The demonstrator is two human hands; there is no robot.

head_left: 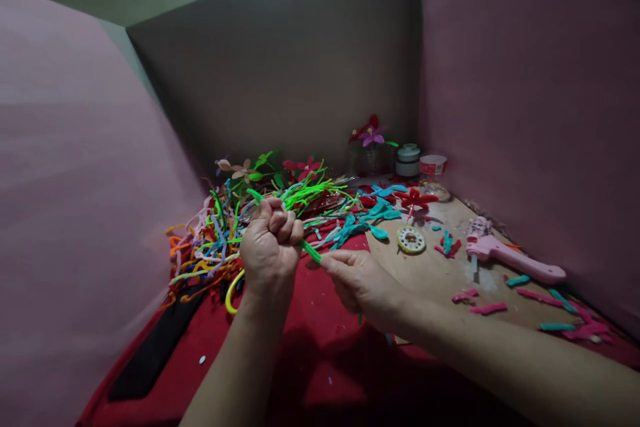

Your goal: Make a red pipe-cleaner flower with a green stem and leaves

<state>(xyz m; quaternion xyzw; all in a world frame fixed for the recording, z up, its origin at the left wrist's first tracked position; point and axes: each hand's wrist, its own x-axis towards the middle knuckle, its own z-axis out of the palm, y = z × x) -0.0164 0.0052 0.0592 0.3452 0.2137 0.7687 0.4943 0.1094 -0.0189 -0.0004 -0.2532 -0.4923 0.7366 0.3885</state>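
A bright green pipe cleaner (pixel 312 251) runs between my two hands, held above the red tabletop. My left hand (pixel 273 240) is closed in a fist around it, and a green end pokes out past the thumb side. With thumb and fingers pinched, my right hand (pixel 357 283) grips the other stretch; a bit of green shows below its fingers. Behind my left hand lies a heap of loose pipe cleaners (pixel 215 247) in many colours, with a green bundle (pixel 313 195) on top. Turquoise pipe-cleaner petals (pixel 367 221) lie to the right of the heap.
On a brown board (pixel 435 293) at right are a pink glue gun (pixel 515 257), a round yellow-rimmed disc (pixel 411 239), a red flower (pixel 416 200) and pink and teal pieces. A black strip (pixel 155 347) lies front left. Jars (pixel 408 161) and finished flowers (pixel 373 135) stand at the back.
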